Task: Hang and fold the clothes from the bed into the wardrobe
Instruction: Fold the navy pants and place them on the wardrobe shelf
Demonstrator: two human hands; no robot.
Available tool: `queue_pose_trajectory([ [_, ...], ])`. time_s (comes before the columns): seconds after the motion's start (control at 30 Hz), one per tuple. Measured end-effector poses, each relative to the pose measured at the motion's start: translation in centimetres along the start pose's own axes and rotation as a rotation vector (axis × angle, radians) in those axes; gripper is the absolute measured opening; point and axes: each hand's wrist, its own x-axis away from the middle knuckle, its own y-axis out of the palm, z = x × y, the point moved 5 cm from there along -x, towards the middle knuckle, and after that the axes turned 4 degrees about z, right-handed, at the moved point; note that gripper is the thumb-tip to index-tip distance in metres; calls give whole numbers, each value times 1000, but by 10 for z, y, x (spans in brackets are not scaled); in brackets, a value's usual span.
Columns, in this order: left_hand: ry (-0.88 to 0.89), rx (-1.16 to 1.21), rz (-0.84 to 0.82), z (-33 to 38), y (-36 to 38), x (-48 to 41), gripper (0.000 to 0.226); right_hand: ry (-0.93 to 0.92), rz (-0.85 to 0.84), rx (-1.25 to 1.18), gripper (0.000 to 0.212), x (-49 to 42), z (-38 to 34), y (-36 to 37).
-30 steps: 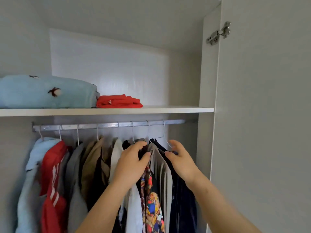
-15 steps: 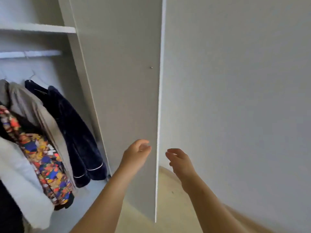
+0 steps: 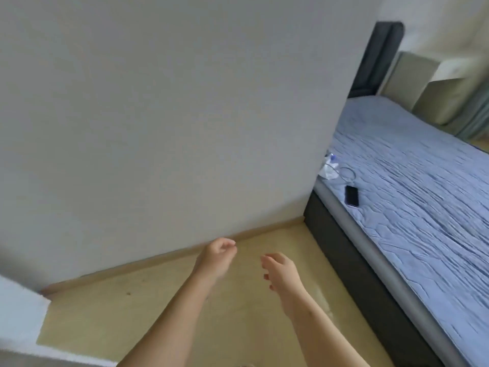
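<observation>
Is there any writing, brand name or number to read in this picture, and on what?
None can be read.
The phone on the bed lies dark, no mark showing.
The crumpled white packet near it has blue marks, too blurred to read.
The wall and floor bear no text.

Soft, even daylight fills the room, brightest in the top right corner beyond the bed [image 3: 423, 207]. The wall [image 3: 158, 115] is flat grey shade. A pale sheen lies on the floor [image 3: 105, 313] near the right hand [image 3: 281, 274]. Motion blur smears the bed cover and softens the left hand [image 3: 215, 256]. Wide-angle distortion curves straight edges.
</observation>
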Motion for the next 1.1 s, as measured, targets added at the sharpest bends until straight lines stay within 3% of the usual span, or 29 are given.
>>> queue_pose_trajectory([
  [0.17, 113, -103, -295, 50, 102, -36, 14, 136, 275, -91, 20, -37, 23, -83],
  [0.3, 171, -205, -491, 72, 173, -42, 15, 196, 430, -172, 12, -41, 40, -134],
  [0.5, 223, -358, -841, 80, 276, 8, 12, 331, 716, -358, 10, 5, 97, -210],
  [0.67, 262, -446, -1041, 92, 351, 70, 14, 386, 890, -504, 8, 43, 142, -261],
  [0.83, 260, -505, -1154, 98, 429, 136, 16, 422, 968, -628, 8, 70, 185, -326],
  [1.1, 249, -498, -1205, 139, 579, 248, 17, 428, 1045, -602, 6, 114, 247, -502],
])
